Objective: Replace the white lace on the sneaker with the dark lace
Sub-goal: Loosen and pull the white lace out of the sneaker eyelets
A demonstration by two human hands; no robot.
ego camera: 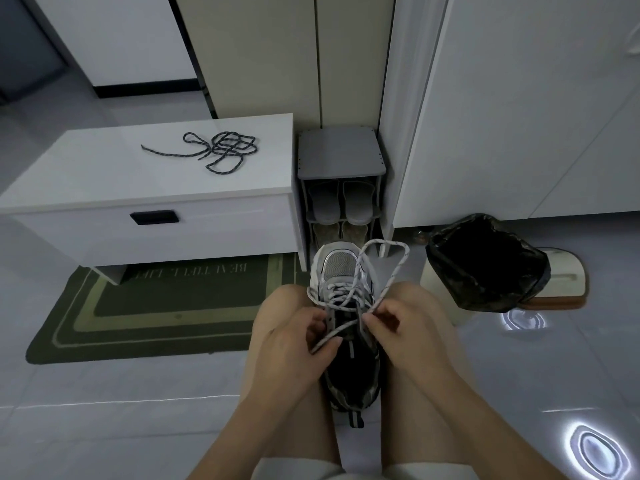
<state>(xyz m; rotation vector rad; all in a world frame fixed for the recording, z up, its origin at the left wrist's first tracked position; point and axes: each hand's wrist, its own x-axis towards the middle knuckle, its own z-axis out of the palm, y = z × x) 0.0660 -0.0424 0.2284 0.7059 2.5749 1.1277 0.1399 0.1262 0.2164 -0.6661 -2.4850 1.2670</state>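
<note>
A grey and black sneaker [341, 268] stands on the floor between my bare knees, toe pointing away. Its white lace [398, 268] is threaded through the lower eyelets and loops loosely up past the toe. My left hand [294, 344] pinches one end of the white lace over the tongue. My right hand [391, 323] pinches the other strand at the sneaker's upper eyelets. The dark lace [221, 150] lies in a loose tangle on top of the white bench [104, 174], well away from both hands.
A grey shoe rack [341, 157] with slippers stands just beyond the sneaker. A bin lined with a black bag [485, 261] sits to the right, a scale [561, 278] behind it. A dark green mat [156, 313] lies under the bench at left. White cabinets stand behind.
</note>
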